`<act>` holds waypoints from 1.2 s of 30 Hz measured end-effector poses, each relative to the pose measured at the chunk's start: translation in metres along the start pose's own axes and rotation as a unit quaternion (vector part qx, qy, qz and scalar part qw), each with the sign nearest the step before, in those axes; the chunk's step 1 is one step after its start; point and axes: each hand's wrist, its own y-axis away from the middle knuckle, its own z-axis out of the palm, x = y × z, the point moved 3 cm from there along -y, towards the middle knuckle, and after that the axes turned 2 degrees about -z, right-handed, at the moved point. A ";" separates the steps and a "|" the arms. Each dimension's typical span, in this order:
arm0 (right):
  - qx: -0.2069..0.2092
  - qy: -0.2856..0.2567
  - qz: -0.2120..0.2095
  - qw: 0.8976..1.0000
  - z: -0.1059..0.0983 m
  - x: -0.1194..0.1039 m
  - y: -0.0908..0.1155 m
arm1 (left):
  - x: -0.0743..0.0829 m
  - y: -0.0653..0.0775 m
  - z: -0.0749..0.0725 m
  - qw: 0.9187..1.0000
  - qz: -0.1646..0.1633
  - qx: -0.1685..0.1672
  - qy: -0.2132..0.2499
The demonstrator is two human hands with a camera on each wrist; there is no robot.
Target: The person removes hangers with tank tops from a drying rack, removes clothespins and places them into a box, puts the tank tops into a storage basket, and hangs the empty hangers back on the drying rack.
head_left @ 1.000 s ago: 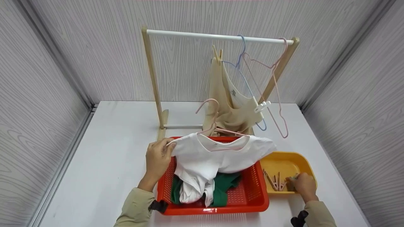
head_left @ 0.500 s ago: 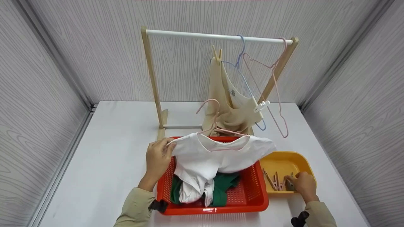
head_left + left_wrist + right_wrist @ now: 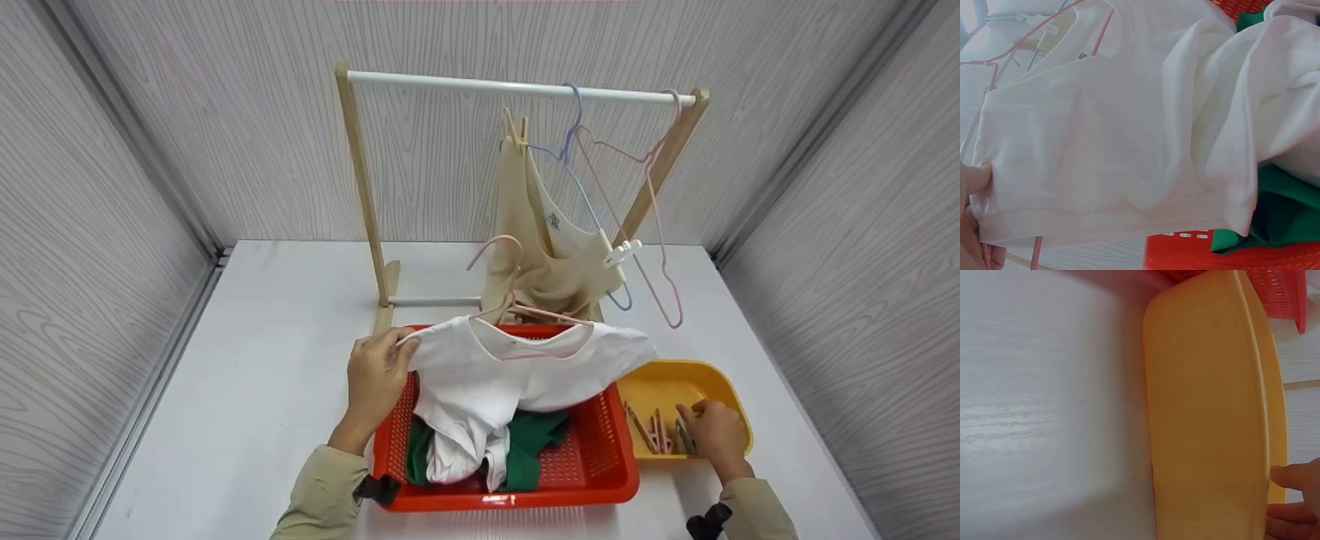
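Note:
My left hand (image 3: 373, 384) pinches the sleeve edge of a white T-shirt (image 3: 487, 379), thumb on the near side in the left wrist view. A pink hanger (image 3: 505, 238) runs through the shirt's neck, its hook upright. The shirt spreads over a red basket (image 3: 517, 500), its lower part bunched inside beside green cloth (image 3: 527, 446). My right hand (image 3: 718, 433) is over the yellow tray (image 3: 667, 379), thumb and fingers apart in the right wrist view. Just below its fingertips lie a greenish clothespin (image 3: 684, 435) and pink clothespins (image 3: 660, 439).
Behind the basket stands a rack with a white rail (image 3: 465, 82). A beige garment (image 3: 517, 217) hangs there on a blue hanger (image 3: 579, 112), with a yellow clothespin (image 3: 516, 133) and a white clothespin (image 3: 622, 253). Another pink hanger (image 3: 655, 187) hangs at the right.
My right hand has shifted up slightly in the tray, and the greenish clothespin shows more plainly below its fingers. The left hand and shirt have stayed where they were.

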 end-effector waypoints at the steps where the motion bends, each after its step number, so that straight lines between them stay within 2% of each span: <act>1: 0.004 -0.004 -0.004 1.000 -0.001 -0.002 0.000 | 0.000 0.000 0.000 1.000 0.000 0.000 0.000; 14: 0.078 -0.027 -0.064 0.995 -0.012 -0.028 0.004 | 0.000 0.000 0.000 1.000 -0.001 -0.005 -0.001; 19: 0.099 -0.045 -0.074 0.991 -0.018 -0.039 0.005 | 0.000 0.000 0.000 1.000 -0.005 -0.005 0.000; 26: 0.154 -0.066 -0.100 0.981 -0.026 -0.056 0.007 | -0.001 0.000 0.000 1.000 -0.006 -0.004 -0.001; 36: 0.223 -0.095 -0.142 0.960 -0.039 -0.077 0.013 | -0.002 0.000 0.000 1.000 -0.003 -0.005 0.000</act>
